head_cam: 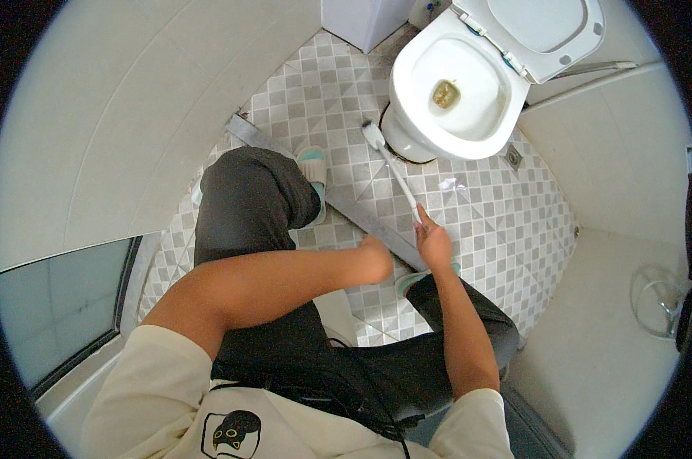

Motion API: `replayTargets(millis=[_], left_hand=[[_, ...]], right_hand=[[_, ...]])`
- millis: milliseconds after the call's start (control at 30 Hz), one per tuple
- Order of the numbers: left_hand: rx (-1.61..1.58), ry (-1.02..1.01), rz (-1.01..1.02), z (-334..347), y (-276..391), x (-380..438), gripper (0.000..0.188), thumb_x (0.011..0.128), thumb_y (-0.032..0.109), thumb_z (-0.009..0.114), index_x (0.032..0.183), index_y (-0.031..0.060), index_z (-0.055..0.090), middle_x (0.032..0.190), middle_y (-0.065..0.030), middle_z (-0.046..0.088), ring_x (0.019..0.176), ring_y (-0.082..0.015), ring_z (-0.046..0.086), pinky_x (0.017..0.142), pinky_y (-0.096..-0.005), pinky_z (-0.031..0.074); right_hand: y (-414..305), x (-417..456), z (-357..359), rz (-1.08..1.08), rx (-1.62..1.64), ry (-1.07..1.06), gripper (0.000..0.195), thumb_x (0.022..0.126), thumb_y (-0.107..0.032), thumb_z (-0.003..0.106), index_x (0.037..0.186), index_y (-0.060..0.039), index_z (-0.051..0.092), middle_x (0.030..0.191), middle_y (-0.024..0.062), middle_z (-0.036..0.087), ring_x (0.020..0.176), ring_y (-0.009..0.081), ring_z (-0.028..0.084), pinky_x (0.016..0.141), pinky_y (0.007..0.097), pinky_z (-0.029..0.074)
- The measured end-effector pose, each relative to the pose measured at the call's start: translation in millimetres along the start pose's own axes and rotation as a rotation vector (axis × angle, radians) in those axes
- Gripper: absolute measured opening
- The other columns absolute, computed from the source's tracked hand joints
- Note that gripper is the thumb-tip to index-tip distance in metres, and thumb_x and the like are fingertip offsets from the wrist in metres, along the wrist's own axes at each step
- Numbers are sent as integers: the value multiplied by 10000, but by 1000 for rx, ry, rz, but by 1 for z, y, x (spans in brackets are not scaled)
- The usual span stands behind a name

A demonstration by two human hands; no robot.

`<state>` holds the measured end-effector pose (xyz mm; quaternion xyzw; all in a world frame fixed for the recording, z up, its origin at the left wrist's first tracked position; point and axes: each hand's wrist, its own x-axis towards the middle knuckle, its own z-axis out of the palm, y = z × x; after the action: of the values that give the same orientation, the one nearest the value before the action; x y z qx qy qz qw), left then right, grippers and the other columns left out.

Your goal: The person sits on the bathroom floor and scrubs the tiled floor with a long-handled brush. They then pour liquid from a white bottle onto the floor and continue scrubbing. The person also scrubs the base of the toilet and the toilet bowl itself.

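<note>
My right hand (434,245) grips the end of a long white toilet brush (399,178), index finger laid along the handle. The brush slants away from me, its white head with a dark tip near the floor beside the base of a white ceramic toilet (403,100). The toilet's seat and lid (544,28) are raised, and yellow-brown water lies at the bottom of the bowl. My left hand (376,261) hangs in front of my body above the floor, to the left of my right hand. Its fingers are mostly hidden, so whether it holds anything cannot be seen.
A raised grey stone sill (374,224) crosses the checked tile floor between my slippered feet. A floor drain (512,156) lies right of the toilet. A pale box-like object (366,23) stands behind. Tiled walls (604,287) close in both sides; a metal ring (659,310) hangs right.
</note>
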<state>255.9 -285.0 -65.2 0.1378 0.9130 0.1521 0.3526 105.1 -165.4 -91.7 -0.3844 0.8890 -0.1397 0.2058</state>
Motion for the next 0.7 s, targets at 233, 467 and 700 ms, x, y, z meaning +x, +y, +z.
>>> replayTargets(millis=[233, 467, 700], left_hand=[[-11, -6, 17, -4, 3, 0, 211, 809, 143, 681, 977, 123, 807, 1041, -117, 770, 941, -316, 737, 695, -491, 569], [-58, -89, -101, 40, -8, 48, 283, 791, 231, 745, 1064, 180, 796, 1138, -65, 750, 1041, -295, 704, 812, -504, 530], [-11, -187, -201, 70, -13, 82, 356, 767, 273, 799, 1120, 223, 790, 1196, -45, 740, 1097, -297, 687, 878, -531, 514]], right_hand=[[7, -4, 5, -16, -20, 58, 456, 963, -226, 632, 1416, -234, 586, 919, 233, 711, 798, 441, 688, 711, 534, 551], [-11, 8, 4, -14, 72, 17, 440, 986, -219, 618, 1424, -221, 575, 976, 275, 686, 864, 467, 670, 715, 514, 535], [-8, 12, 12, -8, 51, -61, 445, 967, -246, 621, 1407, -192, 592, 955, 267, 699, 852, 484, 671, 755, 559, 536]])
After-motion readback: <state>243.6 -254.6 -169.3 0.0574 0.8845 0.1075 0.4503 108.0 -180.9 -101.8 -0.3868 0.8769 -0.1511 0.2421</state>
